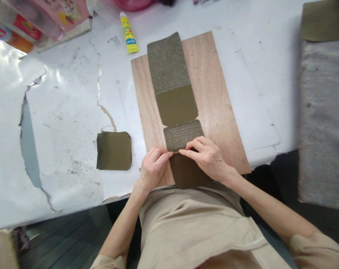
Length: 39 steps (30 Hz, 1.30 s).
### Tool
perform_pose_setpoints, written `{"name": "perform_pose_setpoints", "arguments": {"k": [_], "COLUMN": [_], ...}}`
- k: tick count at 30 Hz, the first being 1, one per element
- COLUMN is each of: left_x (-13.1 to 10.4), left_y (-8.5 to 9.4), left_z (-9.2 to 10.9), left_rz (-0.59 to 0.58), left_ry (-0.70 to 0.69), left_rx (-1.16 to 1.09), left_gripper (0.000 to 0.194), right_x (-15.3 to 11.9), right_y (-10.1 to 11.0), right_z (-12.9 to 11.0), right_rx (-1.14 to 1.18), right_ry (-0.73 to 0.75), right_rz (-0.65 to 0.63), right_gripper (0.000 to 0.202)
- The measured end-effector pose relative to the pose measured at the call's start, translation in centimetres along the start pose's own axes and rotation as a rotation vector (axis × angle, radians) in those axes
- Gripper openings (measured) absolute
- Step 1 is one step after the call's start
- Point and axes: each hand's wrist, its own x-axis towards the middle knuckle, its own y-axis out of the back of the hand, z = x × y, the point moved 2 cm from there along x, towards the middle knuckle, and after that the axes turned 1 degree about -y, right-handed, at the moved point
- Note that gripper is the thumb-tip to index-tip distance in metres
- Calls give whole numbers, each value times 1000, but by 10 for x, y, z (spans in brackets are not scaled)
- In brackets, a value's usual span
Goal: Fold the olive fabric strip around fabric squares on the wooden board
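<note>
Apparently, the near fabric piece point(184, 135) is laid on the wooden board point(222, 116) over the table point(65, 157), with its ribbed part point(176, 141) lying farther off and its smooth flap point(190, 173) reaching about to the board's near edge. The joining line between these two parts is pinched, as far as can be judged, by the left grip point(154, 164) and the right grip point(207, 157), set close beside each other. Little weight is to be expected; the ribbed part is likely thick, soft and somewhat stretchy, while the flap is probably smoother, more slippery and easily creased. No fragility is suggested, but the two parts could be drawn askew if pulled unevenly. Hold is best taken along the joining line, lightly and evenly, rather than by the stretchy ribs.
</note>
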Motion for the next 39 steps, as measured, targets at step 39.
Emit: {"name": "perform_pose_setpoints", "arguments": {"k": [39], "left_x": [3], "left_y": [6], "left_z": [7], "left_rz": [-122], "left_ry": [-248], "left_rx": [350], "left_gripper": [23], "right_x": [8], "right_y": [2], "right_z": [-6], "right_rx": [-132], "right_ry": [75], "right_rz": [52], "right_gripper": [24]}}
